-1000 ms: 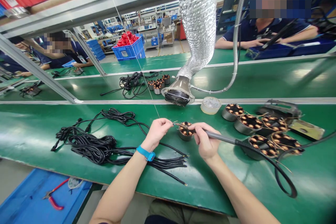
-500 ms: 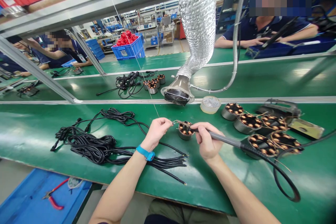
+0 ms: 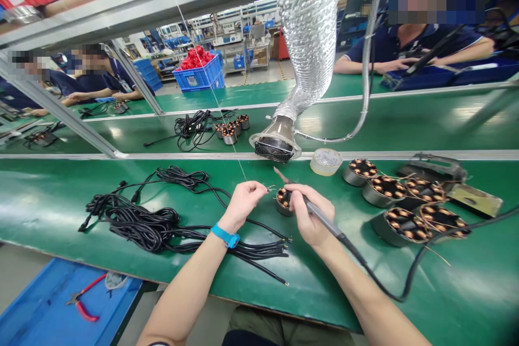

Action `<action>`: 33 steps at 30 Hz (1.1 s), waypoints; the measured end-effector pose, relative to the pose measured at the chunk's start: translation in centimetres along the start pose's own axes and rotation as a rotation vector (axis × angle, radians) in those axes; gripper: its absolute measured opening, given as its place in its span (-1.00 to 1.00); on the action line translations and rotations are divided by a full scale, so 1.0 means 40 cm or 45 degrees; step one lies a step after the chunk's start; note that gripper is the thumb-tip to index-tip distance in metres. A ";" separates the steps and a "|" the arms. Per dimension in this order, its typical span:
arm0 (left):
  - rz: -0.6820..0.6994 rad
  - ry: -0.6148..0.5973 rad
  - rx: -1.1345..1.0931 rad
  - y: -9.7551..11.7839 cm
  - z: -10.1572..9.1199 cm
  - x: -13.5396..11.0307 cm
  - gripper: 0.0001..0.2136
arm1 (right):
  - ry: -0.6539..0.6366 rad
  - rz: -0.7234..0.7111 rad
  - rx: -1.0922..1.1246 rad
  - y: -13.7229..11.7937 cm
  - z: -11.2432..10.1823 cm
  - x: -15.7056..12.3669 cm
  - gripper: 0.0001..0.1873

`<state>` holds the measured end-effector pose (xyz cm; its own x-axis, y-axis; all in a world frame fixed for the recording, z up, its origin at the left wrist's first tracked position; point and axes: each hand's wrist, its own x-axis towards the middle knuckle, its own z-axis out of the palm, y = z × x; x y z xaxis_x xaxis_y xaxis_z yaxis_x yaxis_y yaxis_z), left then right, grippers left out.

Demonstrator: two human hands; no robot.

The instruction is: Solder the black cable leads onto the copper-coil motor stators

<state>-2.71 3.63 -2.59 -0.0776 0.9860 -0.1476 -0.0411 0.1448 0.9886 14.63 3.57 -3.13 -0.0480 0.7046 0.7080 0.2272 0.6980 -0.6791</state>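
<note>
My left hand [image 3: 245,201] is closed in a pinch on a thin solder wire [image 3: 214,98], which runs down from the overhead beam. Short bare wire ends [image 3: 271,188] poke out past its fingertips, beside a motor stator [image 3: 283,201] with copper windings. My right hand [image 3: 312,213] grips a soldering iron [image 3: 323,216], its tip raised above and apart from the stator. Part of the stator is hidden behind my right fingers. Left of my hands lies a bundle of black cables [image 3: 141,221], their stripped ends beneath my left wrist.
Several more stators [image 3: 384,189] stand at right near a soldering iron stand [image 3: 433,167]. A roll of clear tape [image 3: 326,161] sits behind my hands. The fume extractor hose [image 3: 308,38] hangs over the bench. Red-handled cutters [image 3: 86,303] lie in a blue tray [image 3: 40,292]. Co-workers sit across.
The soldering iron has lifted off the stator, its tip swinging up and away, and its cable has shifted. My left hand stays nearly in place. Stators on the far bench have slid left.
</note>
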 end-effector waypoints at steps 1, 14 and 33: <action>0.008 -0.001 0.001 -0.001 0.000 0.000 -0.80 | -0.024 -0.039 -0.016 0.000 0.003 0.004 -0.81; 0.177 -0.020 0.107 -0.008 -0.002 -0.003 -0.85 | -0.200 -0.164 -0.097 0.029 0.036 0.014 -0.62; 0.252 -0.364 0.208 0.000 -0.040 -0.010 -0.68 | -0.236 -0.237 -0.155 0.032 0.047 0.003 -0.61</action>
<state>-4.28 3.09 -2.59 0.2137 0.9762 0.0378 0.1077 -0.0620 0.9922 13.09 4.79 -4.27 -0.2744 0.5848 0.7633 0.3123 0.8050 -0.5044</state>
